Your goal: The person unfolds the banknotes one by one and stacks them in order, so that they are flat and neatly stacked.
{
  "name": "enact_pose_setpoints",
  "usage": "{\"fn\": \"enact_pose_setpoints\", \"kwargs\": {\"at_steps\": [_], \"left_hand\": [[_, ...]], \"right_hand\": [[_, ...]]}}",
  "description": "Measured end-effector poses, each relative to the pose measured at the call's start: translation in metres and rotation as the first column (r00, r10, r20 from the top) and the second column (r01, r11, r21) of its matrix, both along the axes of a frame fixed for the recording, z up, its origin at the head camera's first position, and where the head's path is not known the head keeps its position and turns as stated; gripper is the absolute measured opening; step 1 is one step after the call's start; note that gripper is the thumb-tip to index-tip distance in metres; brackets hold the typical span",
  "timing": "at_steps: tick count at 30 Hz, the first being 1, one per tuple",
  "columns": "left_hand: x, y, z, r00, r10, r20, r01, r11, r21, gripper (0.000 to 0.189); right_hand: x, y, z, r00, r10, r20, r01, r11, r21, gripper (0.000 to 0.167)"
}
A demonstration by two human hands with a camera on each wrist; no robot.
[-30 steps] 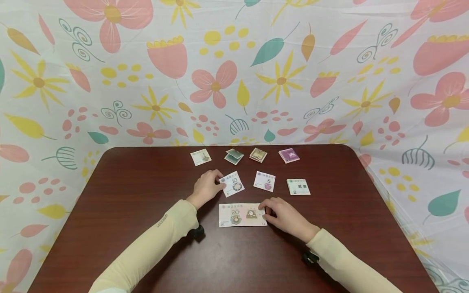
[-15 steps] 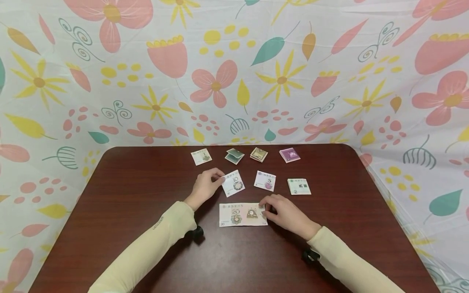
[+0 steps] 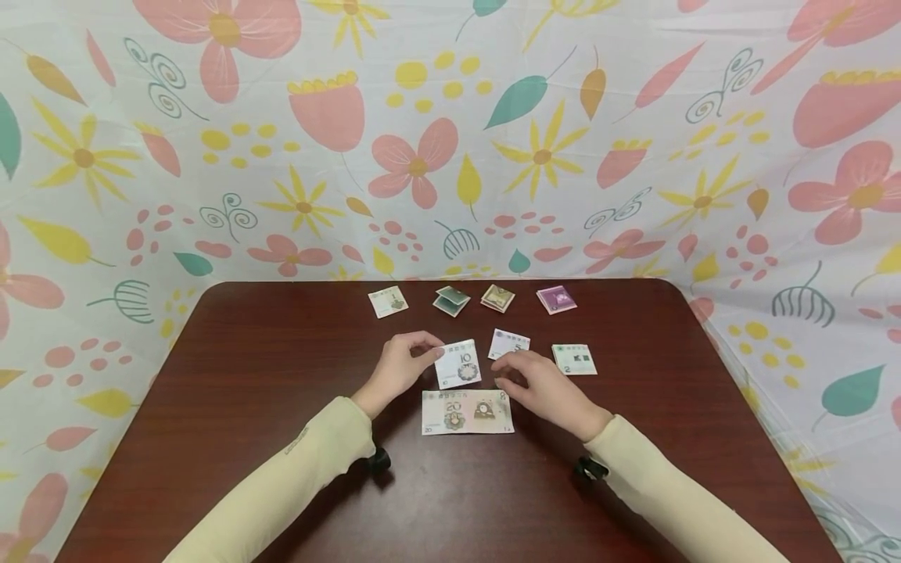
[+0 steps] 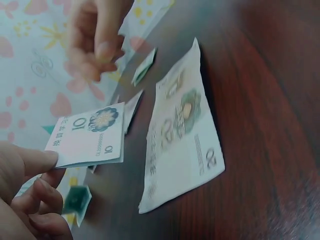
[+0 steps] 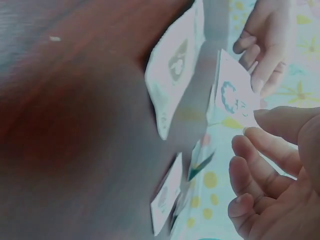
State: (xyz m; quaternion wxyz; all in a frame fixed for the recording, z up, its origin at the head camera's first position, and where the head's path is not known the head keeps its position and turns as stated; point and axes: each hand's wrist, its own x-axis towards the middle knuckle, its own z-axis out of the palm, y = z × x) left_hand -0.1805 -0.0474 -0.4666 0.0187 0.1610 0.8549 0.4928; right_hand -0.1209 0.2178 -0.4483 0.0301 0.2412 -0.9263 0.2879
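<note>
Pinching the folded 10 note (image 3: 457, 366) between thumb and fingers, your left hand (image 3: 396, 369) holds it just beyond the far edge of the spread 20 note (image 3: 468, 414), which lies on the table (image 3: 450, 500). Your right hand (image 3: 551, 391) is released: its fingers bend loosely, grasp nothing, and stand apart from the 10 note, to its right. It partly covers the 5 note (image 3: 505, 342). The 2 note (image 3: 574, 360) lies farther right.
</note>
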Motion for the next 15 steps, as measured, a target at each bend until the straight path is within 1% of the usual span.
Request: {"fn": "enact_pose_setpoints", "kwargs": {"at_steps": [5,10,15], "left_hand": [[0.009,0.002,0.006,0.999,-0.04,0.017,0.04,0.999,0.002,0.006],[0.018,0.004,0.011,0.996,-0.079,0.037,0.079,0.997,-0.005,0.007],[0.023,0.004,0.013,0.994,-0.101,0.048,0.102,0.995,-0.014,0.007]], "right_hand": [[-0.006,-0.007,0.005,1.0,-0.026,-0.011,0.026,0.999,-0.044,0.022],[-0.008,-0.015,0.008,0.999,-0.029,-0.032,0.026,0.996,-0.086,0.023],[-0.008,-0.02,0.008,1.0,-0.03,-0.008,0.029,0.994,-0.109,0.018]]}}
